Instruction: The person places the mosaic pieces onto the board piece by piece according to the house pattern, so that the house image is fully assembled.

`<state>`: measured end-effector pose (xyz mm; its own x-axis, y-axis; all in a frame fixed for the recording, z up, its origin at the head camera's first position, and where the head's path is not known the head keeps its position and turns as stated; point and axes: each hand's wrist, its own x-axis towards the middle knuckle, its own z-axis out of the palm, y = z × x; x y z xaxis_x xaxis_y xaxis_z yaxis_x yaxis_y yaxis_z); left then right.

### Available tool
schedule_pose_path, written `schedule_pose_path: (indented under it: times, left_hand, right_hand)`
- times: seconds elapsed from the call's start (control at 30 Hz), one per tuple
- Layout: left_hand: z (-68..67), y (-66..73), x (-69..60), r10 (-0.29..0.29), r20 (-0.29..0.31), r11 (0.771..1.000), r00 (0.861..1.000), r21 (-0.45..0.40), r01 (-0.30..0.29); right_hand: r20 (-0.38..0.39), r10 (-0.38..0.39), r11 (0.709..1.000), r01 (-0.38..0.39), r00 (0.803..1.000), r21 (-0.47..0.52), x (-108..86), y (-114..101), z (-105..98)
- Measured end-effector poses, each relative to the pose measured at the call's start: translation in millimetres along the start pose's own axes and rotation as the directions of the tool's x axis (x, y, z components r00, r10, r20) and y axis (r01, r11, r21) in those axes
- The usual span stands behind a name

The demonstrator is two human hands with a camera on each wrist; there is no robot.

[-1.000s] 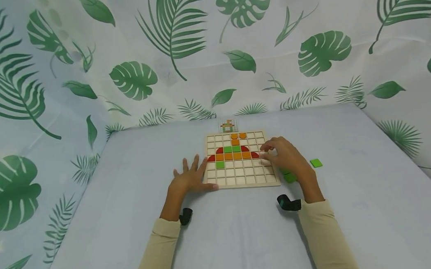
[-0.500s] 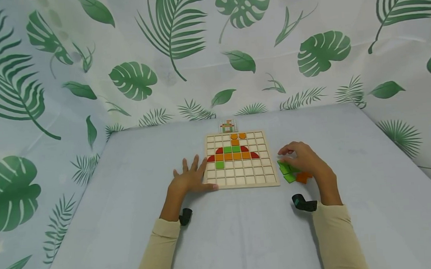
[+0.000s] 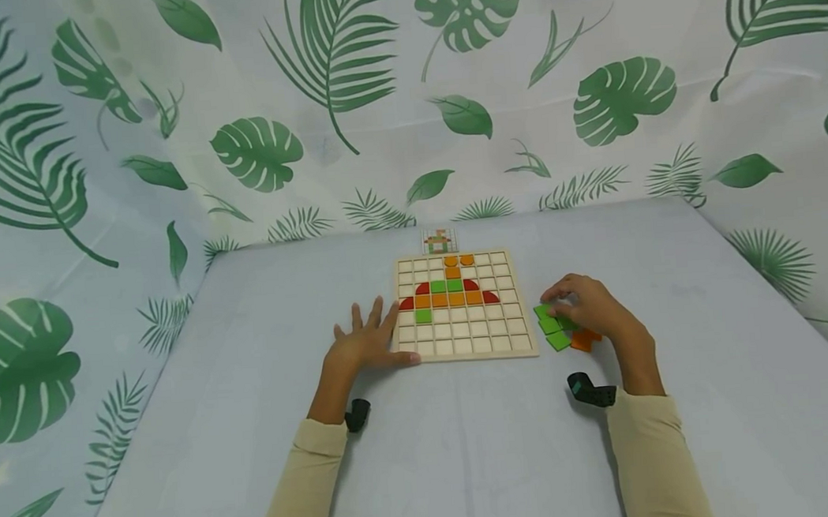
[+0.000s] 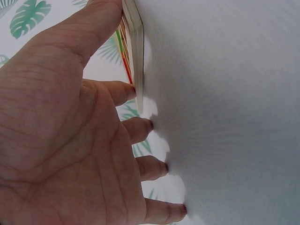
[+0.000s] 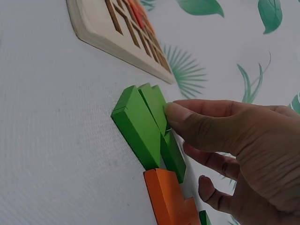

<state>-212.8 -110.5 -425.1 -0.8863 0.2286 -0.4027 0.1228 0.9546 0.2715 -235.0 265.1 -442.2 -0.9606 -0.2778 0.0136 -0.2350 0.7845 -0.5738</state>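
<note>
Off board's (image 3: 479, 330) right edge: green blocks (image 3: 550, 326), likely light, stiff; pinch by sides. Right hand (image 3: 591, 303) at one, cannot tell if grasping; left hand (image 3: 362, 347) spread, touching board's near-left corner.

A board (image 3: 470, 330) lies left of loose tiles (image 3: 557, 341) and before a card (image 3: 440, 242).

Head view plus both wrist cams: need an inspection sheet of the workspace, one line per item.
Surface: pale tabletop.
Job's things: grid board with red, orange and green pieces set in it; small pattern card beyond its far edge; loose green tiles and orange pieces to its right.
Clutter: nothing seen.
Hands: left hand, fingers spread, thumb at the board's near left corner; right hand, fingertips at the green tiles, grip unclear.
Cables: nothing seen.
Surroundings: leaf-print backdrop.
</note>
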Motion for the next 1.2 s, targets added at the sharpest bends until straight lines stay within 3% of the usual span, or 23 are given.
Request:
schedule_pose_path:
  times: [0.37,0.7,1.2]
  left_hand:
    - [-0.8,0.3,-1.6,0.005,-0.006,1.0,1.0,0.005,-0.005]
    - [-1.5,0.3,-1.2,0.007,0.002,1.0,1.0,0.012,-0.007]
    - [-0.3,0.0,0.7,0.001,-0.006,1.0,1.0,0.014,0.0]
  right_hand:
    - [0.042,0.013,1.0,-0.014,0.999,0.017,-4.7,2.0,-3.3]
    - [-0.015,-0.022,0.999,0.022,1.0,-0.03,0.5,3.5,-0.3]
    - [-0.023,-0.025,0.999,0.024,0.999,-0.043,10.1,-2.6,13.0]
